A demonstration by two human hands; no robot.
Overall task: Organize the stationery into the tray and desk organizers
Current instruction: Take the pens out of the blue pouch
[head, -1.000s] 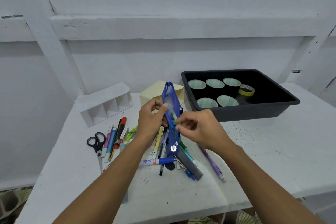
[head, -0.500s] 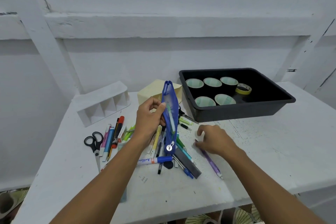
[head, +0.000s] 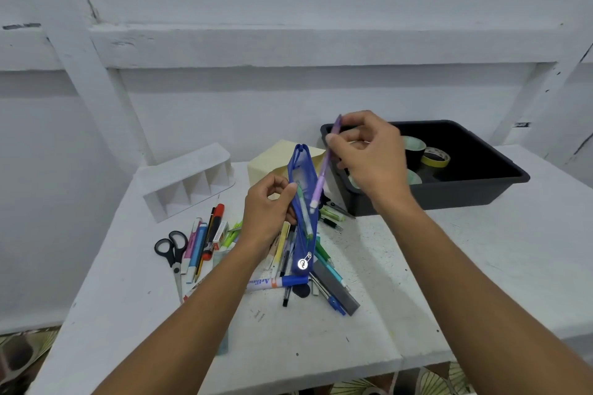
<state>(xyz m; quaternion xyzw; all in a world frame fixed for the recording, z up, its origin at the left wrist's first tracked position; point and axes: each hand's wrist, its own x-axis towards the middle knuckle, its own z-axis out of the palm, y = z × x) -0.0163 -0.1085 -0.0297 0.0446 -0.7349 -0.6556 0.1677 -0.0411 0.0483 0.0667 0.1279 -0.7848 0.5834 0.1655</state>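
Since half a second ago my right hand (head: 369,157) has risen from the table (head: 449,266) with the purple pen (head: 322,176) pinched between thumb and fingers, its lower end at the right edge of the blue pouch (head: 303,234). My left hand (head: 266,212) grips the pouch upright over the pen pile. Below it, a marker (head: 276,282) reads "Artline", partly hidden. Behind my right hand sits the black tray (head: 481,192).

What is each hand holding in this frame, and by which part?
The left hand grips the blue pencil pouch by its side edge, about midway up. The right hand pinches the purple pen near its upper end.
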